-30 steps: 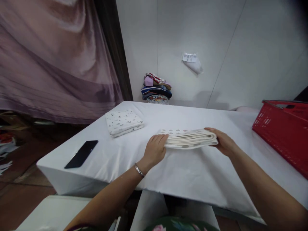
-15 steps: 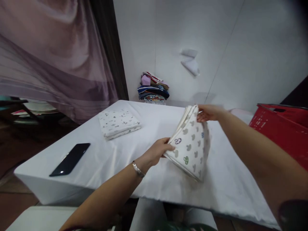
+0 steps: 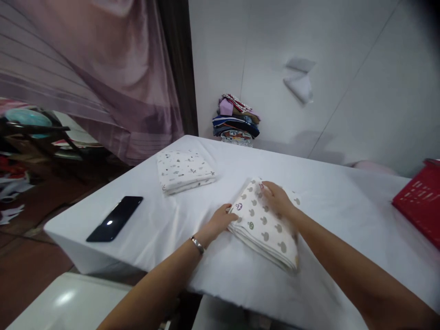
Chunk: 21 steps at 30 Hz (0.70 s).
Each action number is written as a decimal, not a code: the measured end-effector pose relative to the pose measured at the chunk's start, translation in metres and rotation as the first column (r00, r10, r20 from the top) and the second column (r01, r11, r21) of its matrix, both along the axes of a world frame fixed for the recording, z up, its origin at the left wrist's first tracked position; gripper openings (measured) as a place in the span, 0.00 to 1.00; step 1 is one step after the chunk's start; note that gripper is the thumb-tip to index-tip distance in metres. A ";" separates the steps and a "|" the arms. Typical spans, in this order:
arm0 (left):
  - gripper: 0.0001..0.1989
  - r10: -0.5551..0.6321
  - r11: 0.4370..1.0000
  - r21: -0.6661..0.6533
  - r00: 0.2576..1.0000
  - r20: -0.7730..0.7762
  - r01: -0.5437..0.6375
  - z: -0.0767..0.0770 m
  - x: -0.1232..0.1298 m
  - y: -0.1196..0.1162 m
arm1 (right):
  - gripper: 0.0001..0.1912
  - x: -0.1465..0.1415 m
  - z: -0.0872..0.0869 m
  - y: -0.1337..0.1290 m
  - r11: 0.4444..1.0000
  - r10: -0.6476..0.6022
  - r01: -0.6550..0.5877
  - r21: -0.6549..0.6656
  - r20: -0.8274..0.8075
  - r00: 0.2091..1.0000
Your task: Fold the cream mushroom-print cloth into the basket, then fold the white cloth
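Note:
A folded white cloth (image 3: 264, 224) printed with grey mushrooms lies on the white-covered table (image 3: 330, 201) in front of me. My left hand (image 3: 222, 218) grips its left corner, thumb on top and the other fingers partly hidden at the edge. Across the top of the cloth rests my right hand (image 3: 277, 200), fingers stretched out and slightly blurred. Farther left sits a second folded cloth (image 3: 185, 170), white with small dark plant prints, apart from both hands.
A dark phone (image 3: 115, 219) lies near the table's left edge. Folded clothes (image 3: 237, 120) are stacked against the wall behind the table. At the far right stands a red plastic basket (image 3: 421, 199). A pinkish curtain (image 3: 137, 91) hangs on the left.
The mushroom-print cloth has gone from tilted up between both hands to lying on the table. My right hand has let go of its upper edge and now lies on top. The view has shifted right.

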<state>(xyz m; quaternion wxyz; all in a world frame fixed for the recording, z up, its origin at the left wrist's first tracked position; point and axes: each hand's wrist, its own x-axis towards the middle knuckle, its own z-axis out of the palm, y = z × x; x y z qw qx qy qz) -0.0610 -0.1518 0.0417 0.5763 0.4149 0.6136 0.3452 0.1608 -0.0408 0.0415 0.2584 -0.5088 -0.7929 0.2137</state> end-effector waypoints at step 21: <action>0.23 -0.024 0.996 0.085 0.995 -0.095 0.032 -0.020 -0.005 0.003 | 0.30 -0.044 -0.018 0.014 0.992 0.125 -0.111 -0.056 0.399 0.908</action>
